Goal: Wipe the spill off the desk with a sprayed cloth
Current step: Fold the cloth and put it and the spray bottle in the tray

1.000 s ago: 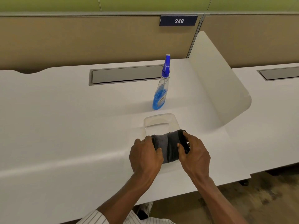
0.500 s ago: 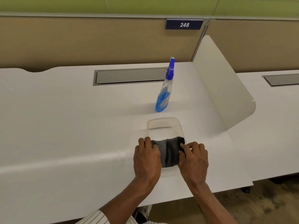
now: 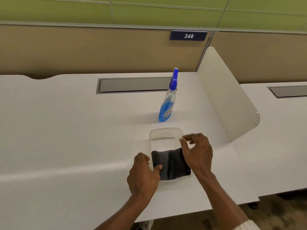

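Note:
A folded dark grey cloth [image 3: 171, 163] lies in the near half of a clear plastic tray [image 3: 166, 131] on the white desk [image 3: 66, 138]. My left hand [image 3: 143, 173] straddles the tray's left wall, fingers outside and thumb inside, touching the cloth's left edge. Just over the cloth's right end hovers my right hand [image 3: 197, 151], lifted off it, fingers apart and blurred, holding nothing. A spray bottle [image 3: 167, 105] with blue liquid and a blue trigger head stands upright behind the tray. I see no spill on the desk.
A curved cream divider panel [image 3: 227, 100] rises at the right of the tray. A grey cable hatch [image 3: 132, 85] is set into the desk at the back. A tan partition with a sign reading 248 [image 3: 188, 36] closes the far side. The desk's front edge is close below my wrists.
Both hands were pressed on the cloth's ends. Now my right hand has lifted off and opened, and my left hand has slid left onto the tray's wall. The cloth stays in the tray.

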Available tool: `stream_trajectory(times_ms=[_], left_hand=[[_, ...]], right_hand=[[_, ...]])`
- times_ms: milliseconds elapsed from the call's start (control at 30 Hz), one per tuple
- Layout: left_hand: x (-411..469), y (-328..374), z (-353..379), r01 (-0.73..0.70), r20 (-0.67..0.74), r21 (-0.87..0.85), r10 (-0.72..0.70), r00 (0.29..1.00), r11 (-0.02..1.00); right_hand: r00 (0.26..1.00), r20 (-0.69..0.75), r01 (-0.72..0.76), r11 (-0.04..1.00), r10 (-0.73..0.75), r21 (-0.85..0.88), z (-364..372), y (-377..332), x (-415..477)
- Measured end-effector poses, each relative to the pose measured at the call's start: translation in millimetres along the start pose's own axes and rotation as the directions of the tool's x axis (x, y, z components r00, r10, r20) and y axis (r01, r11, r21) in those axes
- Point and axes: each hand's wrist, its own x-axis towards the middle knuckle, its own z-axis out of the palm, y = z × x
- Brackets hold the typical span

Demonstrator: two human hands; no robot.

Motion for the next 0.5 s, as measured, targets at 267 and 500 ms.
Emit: stream_trajectory(times_ms=[267,500], left_hand=[[-2.6,-5.9,1.9,0.105,0.032,-0.077,-0.103,0.994,0.992],[-0.5,-8.7,5.7,0.141,0.047,-0.141,-0.136,0.99,0.98]], right_hand=[[0.979,0.202,-0.052,0.98,0.012,0.193,27.2,-46.9,141.1],[0.927,0.368,-0.027,0.965,-0.074,0.261,59.8,-55.0,180.4]])
